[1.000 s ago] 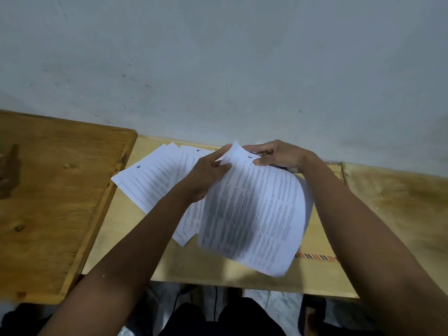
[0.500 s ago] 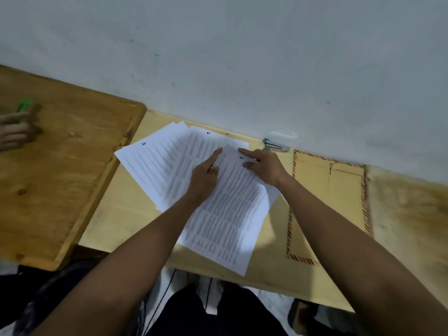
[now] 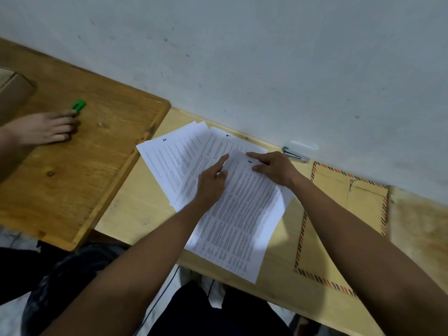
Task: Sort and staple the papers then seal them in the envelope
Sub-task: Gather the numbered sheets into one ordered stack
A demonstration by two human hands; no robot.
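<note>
On the counter, both hands flat on fanned papers.
Left hand and right hand press sheet "1" with fingers straight; one stapler at one o'clock, one envelope at three.

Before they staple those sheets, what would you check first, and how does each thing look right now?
1. Sheets squared into one stack: not ok. The papers lie fanned across the table.
2. Page order: cannot tell. Marks "5", "1" and one more show; other numbers are hidden.
3. Both hands on the papers: ok. Left hand and right hand rest on the top sheet.
4. Stapler within reach: ok. The stapler sits by the wall, beside the right hand.
5. Envelope ready: ok. The envelope lies flat to the right.
</note>
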